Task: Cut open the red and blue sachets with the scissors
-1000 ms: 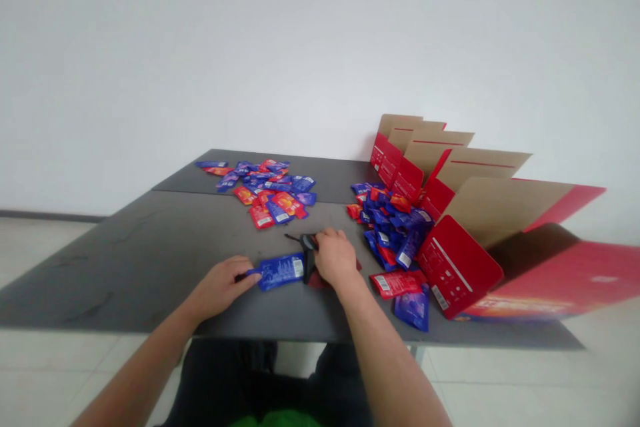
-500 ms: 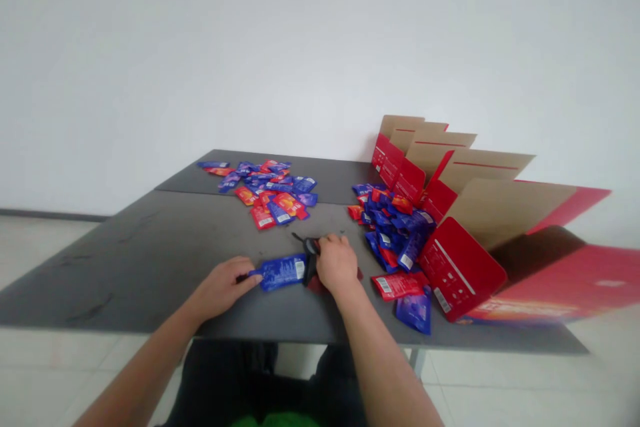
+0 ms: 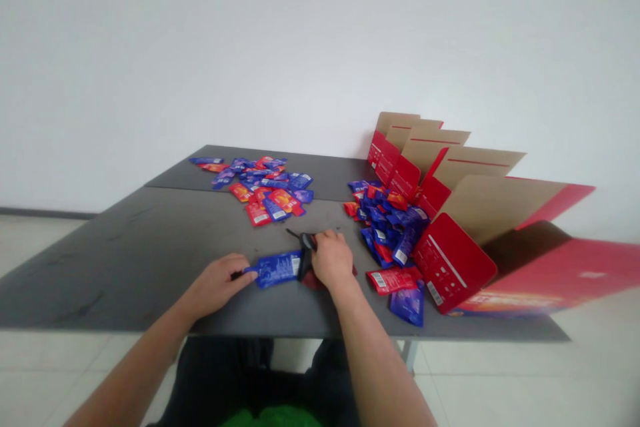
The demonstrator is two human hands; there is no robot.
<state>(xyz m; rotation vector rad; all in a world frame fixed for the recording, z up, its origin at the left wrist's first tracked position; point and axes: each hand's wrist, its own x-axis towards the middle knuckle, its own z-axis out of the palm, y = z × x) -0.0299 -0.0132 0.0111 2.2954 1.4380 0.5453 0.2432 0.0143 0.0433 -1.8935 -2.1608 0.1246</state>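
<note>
A blue flat pouch with pale print lies on the dark table just in front of me. My left hand pinches its narrow left end between thumb and fingers. At the pouch's right end, my right hand is closed around a black and dark-red handheld tool, its exact kind unclear. The tool's black part meets the pouch beside the white barcode patch, and a thin black piece sticks out to the left. My palm hides most of the tool.
Beyond my hands spreads a loose pile of blue and red pouches. Another heap of pouches lies to the right, with a red pouch and a purple pouch nearer me. Red cardboard boxes with raised flaps line the table's right side.
The whole view has shifted slightly, so everything appears a little further left. Both hands keep their hold on the pouch and the tool.
</note>
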